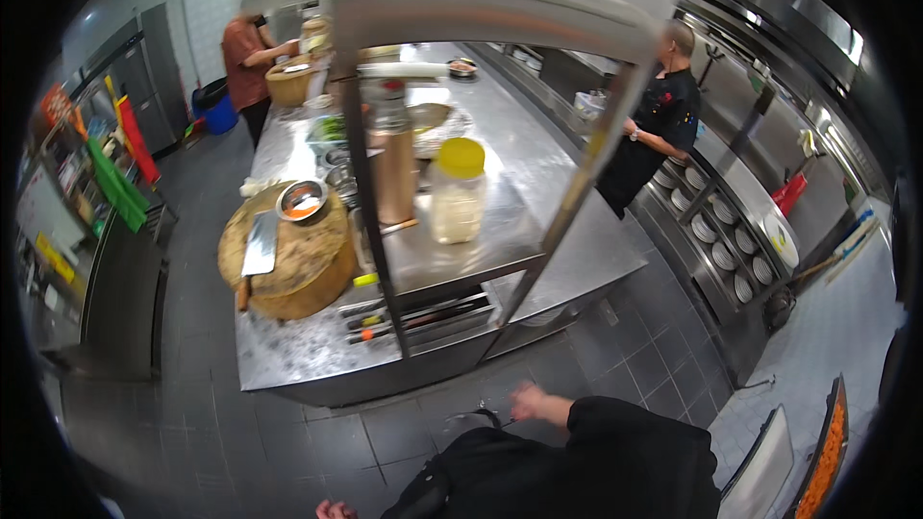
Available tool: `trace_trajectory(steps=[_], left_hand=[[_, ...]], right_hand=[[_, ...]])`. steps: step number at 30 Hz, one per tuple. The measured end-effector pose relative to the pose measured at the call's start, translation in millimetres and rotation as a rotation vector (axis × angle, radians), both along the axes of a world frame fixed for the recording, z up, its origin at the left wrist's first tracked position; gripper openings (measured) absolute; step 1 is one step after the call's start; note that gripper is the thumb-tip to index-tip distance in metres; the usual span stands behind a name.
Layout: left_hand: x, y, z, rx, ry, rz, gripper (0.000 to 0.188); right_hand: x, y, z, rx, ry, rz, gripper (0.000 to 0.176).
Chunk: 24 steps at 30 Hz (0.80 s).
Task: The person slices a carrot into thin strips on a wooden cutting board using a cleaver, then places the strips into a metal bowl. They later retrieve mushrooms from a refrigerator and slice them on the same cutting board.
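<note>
My right hand [530, 402] hangs over the tiled floor in front of the stainless steel worktable [324, 367]; it is blurred and holds nothing that I can see. Only the fingers of my left hand [336, 510] show at the bottom edge. On the worktable, a round wooden chopping block [310, 288] carries a cleaver [260, 243] and a steel bowl [302, 201] with orange contents. A clear plastic jar [458, 202] with a yellow lid stands behind the steel frame post [371, 231]. Knives [425, 317] lie in a slot at the table's near end.
A person in a reddish shirt [241, 58] works at the far left end. Another person in black [660, 101] stands right, by shelves of stacked plates [703, 228]. A tray of orange food [823, 454] is at lower right. A blue bin [215, 113] stands far left.
</note>
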<state>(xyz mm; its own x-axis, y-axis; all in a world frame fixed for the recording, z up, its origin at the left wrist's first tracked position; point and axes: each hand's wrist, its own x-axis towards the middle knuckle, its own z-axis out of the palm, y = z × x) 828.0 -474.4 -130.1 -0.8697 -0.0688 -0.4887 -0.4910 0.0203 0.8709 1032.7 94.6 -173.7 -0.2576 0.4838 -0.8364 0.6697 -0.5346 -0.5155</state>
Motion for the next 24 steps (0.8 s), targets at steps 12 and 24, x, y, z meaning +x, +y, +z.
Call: trace_trajectory(steps=[12, 24], left_hand=[[-206, -162, 81, -0.004, 0.187, 0.103, 0.032], [-167, -453, -52, -0.142, -0.439, 0.565, 0.028]], right_hand=[[-369, -331, 138, 0.353, 0.133, 2.148, 0.065], [-655, -649, 197, -0.049, 0.817, 1.947, 0.052]])
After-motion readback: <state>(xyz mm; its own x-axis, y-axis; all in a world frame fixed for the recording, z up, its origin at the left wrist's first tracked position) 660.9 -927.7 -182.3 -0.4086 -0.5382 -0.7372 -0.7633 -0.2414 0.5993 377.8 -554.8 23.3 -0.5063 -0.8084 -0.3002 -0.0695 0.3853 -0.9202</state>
